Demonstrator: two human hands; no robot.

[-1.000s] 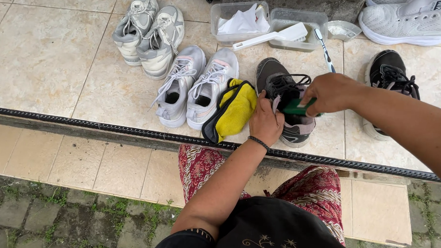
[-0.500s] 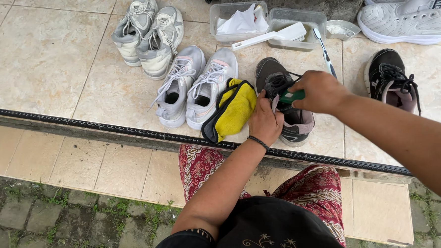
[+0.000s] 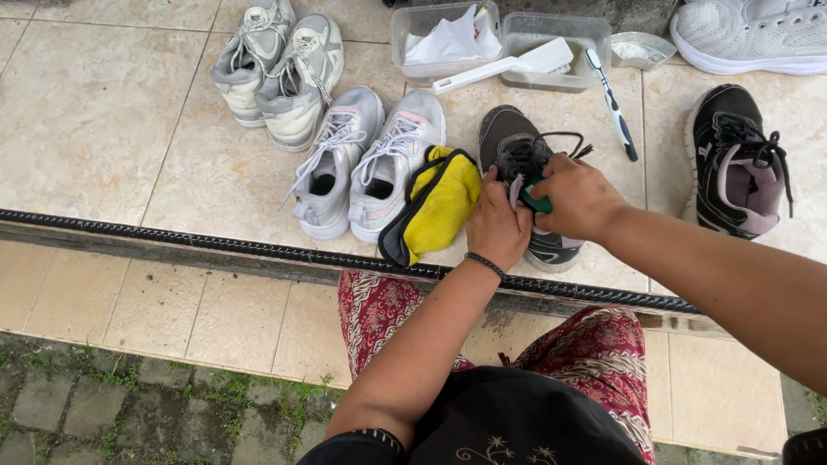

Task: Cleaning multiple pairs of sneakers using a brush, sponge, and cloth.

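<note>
A dark grey sneaker (image 3: 515, 149) lies on the tiled step in front of me, toe pointing away. My left hand (image 3: 497, 229) rests on its near side and holds it steady. Over the shoe's middle, my right hand (image 3: 573, 198) is closed around a small green object (image 3: 534, 197), most of which is hidden by the fingers. A yellow cloth with black edging (image 3: 438, 206) lies just left of the shoe, touching my left hand's side.
A light grey sneaker pair (image 3: 365, 161) and another grey pair (image 3: 277, 64) sit to the left. A black sneaker (image 3: 737, 163) lies right, a white one (image 3: 766, 29) beyond. Two clear tubs (image 3: 501, 41), a white brush and a toothbrush (image 3: 612, 106) are behind. A black grate strip (image 3: 199, 239) edges the step.
My right hand has drawn back toward me and leftward over the dark grey sneaker, carrying the green object with it. My left hand stays on the shoe.
</note>
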